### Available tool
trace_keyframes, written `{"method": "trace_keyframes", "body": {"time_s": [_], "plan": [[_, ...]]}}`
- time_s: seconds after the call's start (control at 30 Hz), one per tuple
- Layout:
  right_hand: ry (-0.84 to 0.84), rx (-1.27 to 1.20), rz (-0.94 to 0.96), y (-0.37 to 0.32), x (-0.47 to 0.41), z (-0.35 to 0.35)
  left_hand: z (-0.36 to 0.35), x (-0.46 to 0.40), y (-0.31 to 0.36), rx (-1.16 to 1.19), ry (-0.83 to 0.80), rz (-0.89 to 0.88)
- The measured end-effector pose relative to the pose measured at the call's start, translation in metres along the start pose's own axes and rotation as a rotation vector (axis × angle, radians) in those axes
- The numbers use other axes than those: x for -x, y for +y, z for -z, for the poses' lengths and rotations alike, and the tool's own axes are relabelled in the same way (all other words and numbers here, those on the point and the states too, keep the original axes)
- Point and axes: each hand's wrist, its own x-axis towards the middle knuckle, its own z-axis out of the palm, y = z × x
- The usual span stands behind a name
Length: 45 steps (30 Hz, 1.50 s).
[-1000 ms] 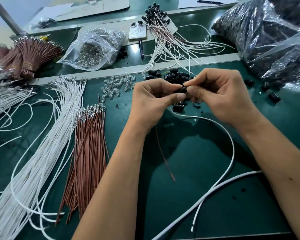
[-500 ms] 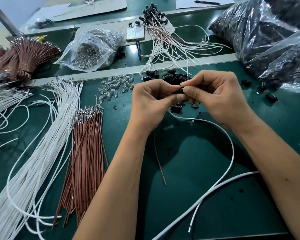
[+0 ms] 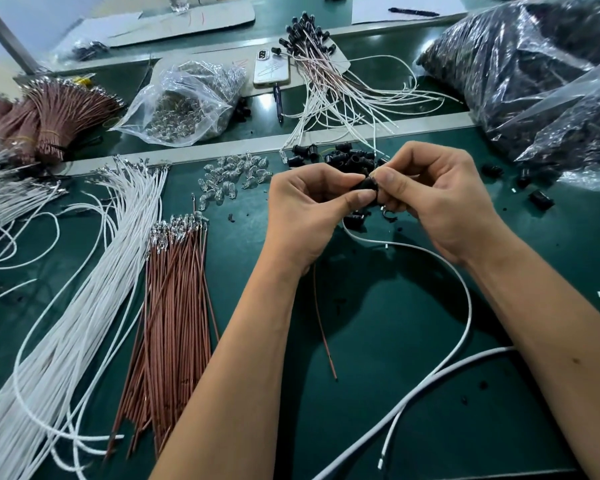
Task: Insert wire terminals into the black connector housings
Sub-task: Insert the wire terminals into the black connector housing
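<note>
Head view: a green work mat (image 3: 413,393) seen from above, both forearms reaching in from the bottom edge.
Left hand (image 3: 305,213): fingers curled, thumb and forefinger pinching the black connector housing (image 3: 368,186) from its left side.
Right hand (image 3: 440,199): fingers curled, thumb and forefinger pinching the same housing from its right side; the two thumbs nearly meet over it.
Housing position: held above the mat between the two hands, just in front of the loose pile of black housings (image 3: 343,158).
Brown wire (image 3: 321,320): a single lead hanging below the left wrist, its free end pointing toward the near edge of the mat; its upper end is hidden behind the hand.
White wire (image 3: 465,289): a single lead curving from under the hands out to the right and back down toward the near edge; whether it enters the housing cannot be told.
Brown wire bundle (image 3: 174,323): lying left of the left forearm, metal terminals at the far end.
White wire bundle (image 3: 84,289): fanned out just left of the brown bundle.
Clear bulbs (image 3: 229,174): scattered on the mat, left of the housing pile.
Finished leads (image 3: 329,81): white and pinkish wires with black housings on their far ends, lying beyond the pale rail.
Phone (image 3: 271,68): flat on the far mat, beside a clear bag of small parts (image 3: 184,105).
Dark plastic bags (image 3: 534,71): piled at the far right.
</note>
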Motion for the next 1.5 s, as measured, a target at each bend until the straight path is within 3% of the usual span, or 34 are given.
{"method": "trace_keyframes", "body": {"time_s": [0.63,0.83,1.17,1.37,1.5], "plan": [[0.007,0.116,0.042,0.005,0.001,-0.003,-0.004,0.001,0.000,-0.053,0.054,0.015],[0.023,-0.044,-0.015,0.002,0.000,0.003,-0.008,0.002,0.004,0.090,0.090,0.096],[0.115,0.030,0.117,-0.006,0.003,-0.006,-0.011,0.004,0.009,0.190,0.049,0.084],[0.044,-0.095,0.080,-0.005,0.001,-0.002,-0.010,0.003,0.011,0.208,0.007,0.079],[0.015,-0.021,0.115,-0.005,0.001,0.001,-0.006,0.003,0.011,0.140,0.011,0.045]]}}
